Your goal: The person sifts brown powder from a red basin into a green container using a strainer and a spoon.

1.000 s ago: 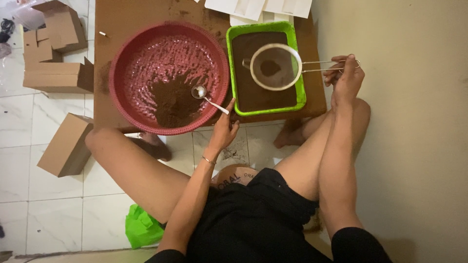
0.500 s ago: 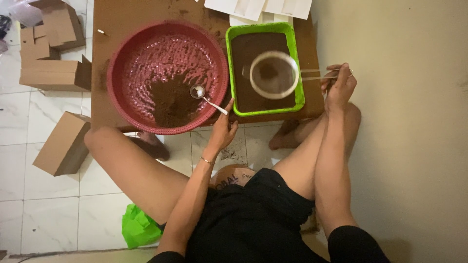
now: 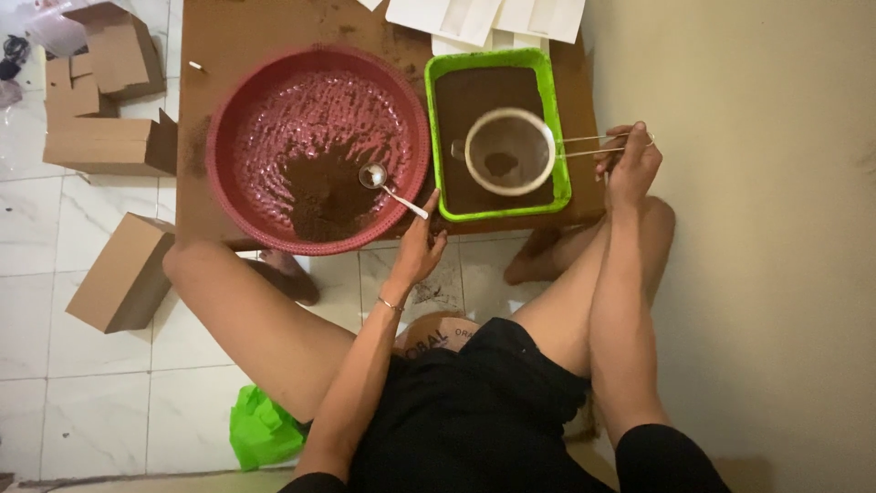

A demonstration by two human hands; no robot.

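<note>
My left hand (image 3: 417,248) grips the handle of a metal spoon (image 3: 383,182) whose bowl rests over a heap of brown powder (image 3: 321,194) inside a big round red basin (image 3: 239,123). My right hand (image 3: 628,162) holds the wire handle of a round metal sieve (image 3: 508,152), which hangs level over a green rectangular tub (image 3: 498,62) filled with brown powder. A small clump of powder lies in the sieve's mesh. Both vessels sit on a brown board (image 3: 246,36) on the floor, between my bent legs.
Several cardboard boxes (image 3: 109,82) lie on the white tiled floor at the left, one (image 3: 123,272) beside my left knee. White papers (image 3: 497,16) lie beyond the tub. A green bag (image 3: 260,429) sits by my thigh. A beige wall (image 3: 766,228) runs along the right.
The sieve has shifted slightly over the green tub with my right hand. My left hand and the spoon stay in place at the red basin's rim.
</note>
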